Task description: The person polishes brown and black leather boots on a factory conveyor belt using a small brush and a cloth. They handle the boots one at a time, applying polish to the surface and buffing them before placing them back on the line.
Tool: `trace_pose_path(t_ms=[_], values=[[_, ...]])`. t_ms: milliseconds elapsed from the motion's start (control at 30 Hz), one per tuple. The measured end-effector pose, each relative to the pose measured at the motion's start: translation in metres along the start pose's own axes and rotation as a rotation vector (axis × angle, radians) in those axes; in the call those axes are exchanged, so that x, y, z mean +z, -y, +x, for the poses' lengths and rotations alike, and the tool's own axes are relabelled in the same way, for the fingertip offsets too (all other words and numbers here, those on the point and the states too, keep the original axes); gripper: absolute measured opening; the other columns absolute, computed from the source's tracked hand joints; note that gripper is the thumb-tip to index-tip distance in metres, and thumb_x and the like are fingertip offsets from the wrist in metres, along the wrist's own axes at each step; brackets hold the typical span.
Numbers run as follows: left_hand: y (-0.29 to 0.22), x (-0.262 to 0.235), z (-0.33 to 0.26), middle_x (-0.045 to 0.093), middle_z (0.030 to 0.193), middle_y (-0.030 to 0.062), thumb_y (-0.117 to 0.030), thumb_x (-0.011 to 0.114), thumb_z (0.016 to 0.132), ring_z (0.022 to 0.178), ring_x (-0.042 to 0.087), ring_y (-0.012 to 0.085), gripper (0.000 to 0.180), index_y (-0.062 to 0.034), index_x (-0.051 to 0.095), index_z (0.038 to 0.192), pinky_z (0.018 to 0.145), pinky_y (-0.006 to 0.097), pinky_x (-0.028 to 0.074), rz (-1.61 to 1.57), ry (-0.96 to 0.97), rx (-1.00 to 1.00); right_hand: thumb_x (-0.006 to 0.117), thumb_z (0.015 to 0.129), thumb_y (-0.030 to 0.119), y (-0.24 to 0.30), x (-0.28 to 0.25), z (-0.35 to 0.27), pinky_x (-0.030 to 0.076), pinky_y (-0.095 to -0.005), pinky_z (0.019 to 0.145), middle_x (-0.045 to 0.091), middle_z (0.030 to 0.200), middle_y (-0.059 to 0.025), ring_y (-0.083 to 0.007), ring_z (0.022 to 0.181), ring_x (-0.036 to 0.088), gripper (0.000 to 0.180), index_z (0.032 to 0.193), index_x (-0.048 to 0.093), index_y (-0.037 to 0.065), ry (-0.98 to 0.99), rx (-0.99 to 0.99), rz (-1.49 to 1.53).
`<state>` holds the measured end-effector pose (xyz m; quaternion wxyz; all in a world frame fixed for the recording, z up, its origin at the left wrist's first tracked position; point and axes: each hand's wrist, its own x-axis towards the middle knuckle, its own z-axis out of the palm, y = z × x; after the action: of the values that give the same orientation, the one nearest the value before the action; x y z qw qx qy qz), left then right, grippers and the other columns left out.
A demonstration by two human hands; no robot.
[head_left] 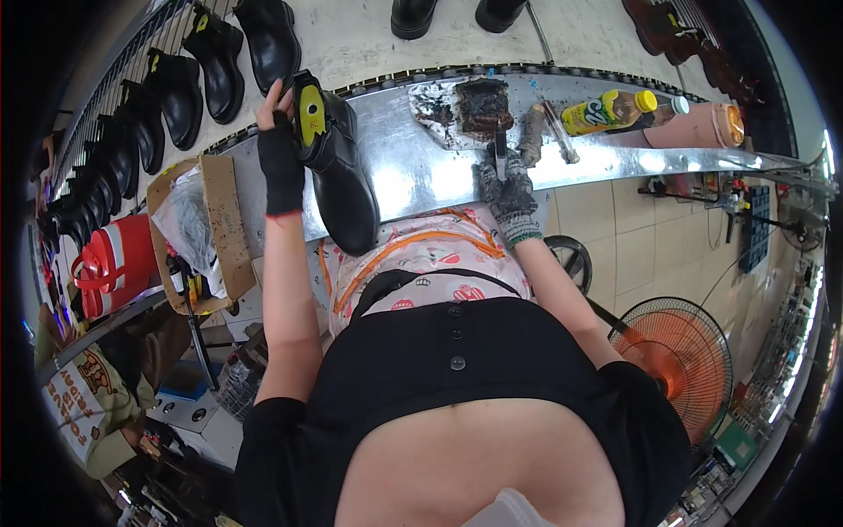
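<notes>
A black leather ankle boot point(345, 198) with a yellow inner panel lies at the table's front edge, its toe toward me. My left hand point(279, 162), in a black fingerless glove, grips the boot's shaft from the left side; its thumb is hidden. My right hand point(511, 200), in a grimy grey knit glove, is closed round a narrow tool point(500, 151) with a flat metal part. The tool's far end meets a dark, crusted block point(483, 105) on a black-stained sheet point(430, 110).
A conveyor point(351, 39) beyond the metal table point(413, 180) carries several black boots point(171, 97). Right of my right hand lie a wrapped stick point(532, 136), a yellow-capped bottle point(606, 111) and a pink tumbler point(694, 126). A cardboard box point(230, 224) stands left, an orange fan point(676, 369) right.
</notes>
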<state>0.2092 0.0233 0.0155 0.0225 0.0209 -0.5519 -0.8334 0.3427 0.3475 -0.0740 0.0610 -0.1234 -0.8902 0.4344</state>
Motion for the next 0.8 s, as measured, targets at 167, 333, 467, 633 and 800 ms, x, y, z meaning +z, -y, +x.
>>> trace_pose_path(t_ms=[167, 333, 467, 633, 800], values=[[0.004, -0.017, 0.05, 0.064, 0.104, 0.0147, -0.066, 0.025, 0.09, 0.086, 0.06, 0.0186, 0.081, 0.0033, 0.051, 0.123, 0.083, 0.028, 0.046, 0.063, 0.277, -0.284, 0.059, 0.087, 0.022, 0.034, -0.021, -0.018, 0.048, -0.0406, 0.078, 0.061, 0.1, -0.0224, -0.0357, 0.094, 0.06, 0.04, 0.12, 0.05, 0.002, 0.032, 0.027, -0.122], [0.01, -0.003, 0.057, 0.066, 0.088, 0.0145, -0.067, 0.018, 0.09, 0.082, 0.059, 0.02, 0.086, 0.0049, 0.064, 0.095, 0.081, 0.029, 0.044, 0.211, 0.384, -0.239, 0.059, 0.088, 0.028, 0.016, -0.02, -0.029, 0.049, -0.0384, 0.081, 0.052, 0.12, -0.0198, -0.0311, 0.095, 0.061, 0.059, 0.137, 0.034, 0.004, -0.007, 0.001, -0.249], [0.019, -0.012, 0.07, 0.062, 0.075, 0.015, -0.062, 0.017, 0.093, 0.08, 0.056, 0.0243, 0.083, 0.0033, 0.063, 0.069, 0.088, 0.034, 0.04, 0.041, 0.5, -0.132, 0.058, 0.088, 0.019, 0.03, -0.022, -0.024, 0.048, -0.0276, 0.058, 0.057, 0.099, -0.0109, -0.0139, 0.07, 0.057, 0.052, 0.132, 0.035, 0.005, -0.024, 0.144, 0.172], [-0.003, -0.008, 0.044, 0.051, 0.065, 0.0098, -0.052, 0.015, 0.097, 0.085, 0.048, 0.0257, 0.074, -0.0023, 0.052, 0.057, 0.094, 0.034, 0.031, -0.099, 0.481, -0.079, 0.054, 0.089, 0.012, 0.042, -0.02, -0.026, 0.045, -0.0226, 0.047, 0.058, 0.082, -0.0034, -0.0085, 0.059, 0.054, 0.033, 0.119, 0.042, 0.007, 0.088, 0.233, 0.587], [-0.051, 0.016, 0.005, 0.046, 0.067, 0.004, -0.053, 0.012, 0.096, 0.092, 0.039, 0.0218, 0.069, -0.0101, 0.048, 0.057, 0.1, 0.036, 0.02, -0.345, 0.667, 0.222, 0.053, 0.09, 0.004, 0.052, -0.026, -0.042, 0.045, -0.0229, 0.048, 0.058, 0.084, -0.0065, -0.01, 0.058, 0.053, 0.038, 0.124, 0.037, 0.01, 0.035, 0.323, 0.78]])
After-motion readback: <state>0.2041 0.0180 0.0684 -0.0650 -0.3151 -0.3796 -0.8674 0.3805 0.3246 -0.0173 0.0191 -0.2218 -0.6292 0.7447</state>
